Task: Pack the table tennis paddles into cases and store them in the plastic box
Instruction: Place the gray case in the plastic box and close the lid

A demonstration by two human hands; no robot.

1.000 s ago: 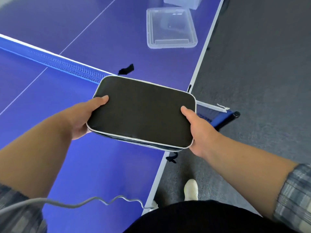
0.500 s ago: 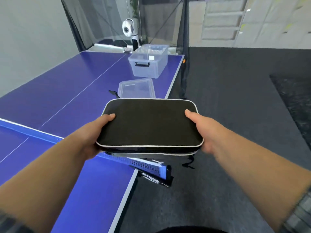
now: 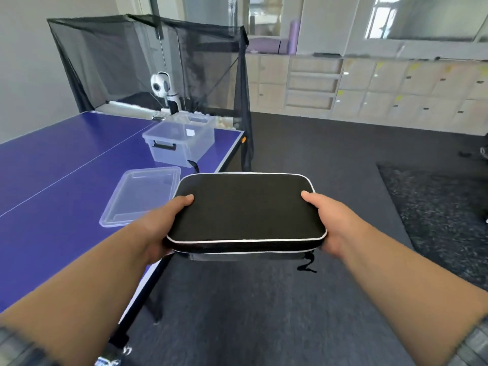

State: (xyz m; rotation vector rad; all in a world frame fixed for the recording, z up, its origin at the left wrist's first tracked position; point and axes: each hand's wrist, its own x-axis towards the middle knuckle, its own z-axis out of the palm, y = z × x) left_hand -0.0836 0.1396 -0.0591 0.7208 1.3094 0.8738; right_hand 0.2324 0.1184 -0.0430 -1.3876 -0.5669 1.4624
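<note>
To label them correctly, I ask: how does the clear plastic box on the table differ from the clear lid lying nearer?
The plastic box is deep, with tall walls and a dark handle; the lid is flat and shallow. The plastic box stands farther away, near the table's far end; the lid lies closer, apart from it. Both are clear plastic and rest on the blue table.

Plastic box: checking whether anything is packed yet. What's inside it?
The plastic box is open, its lid on the table. Through the cloudy walls no dark case shows; the floor cannot be made out.
</note>
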